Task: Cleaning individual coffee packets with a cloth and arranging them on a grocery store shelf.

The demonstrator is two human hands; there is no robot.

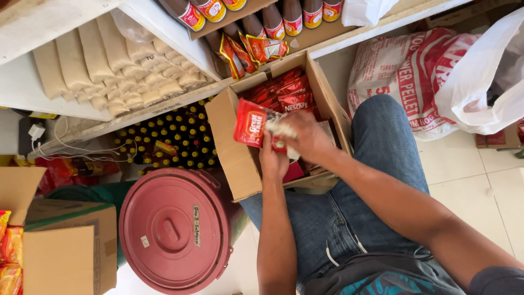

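Red sachets (252,127), a strip of them, sit in both my hands right over the open cardboard box (236,158) on my lap. My right hand (308,136) is closed on the strip's top edge, my left hand (273,161) pinches it from underneath, the two almost touching. Left of my hands there's a round red lid (174,229), and beyond them a shelf (164,27) of bottles (292,19).
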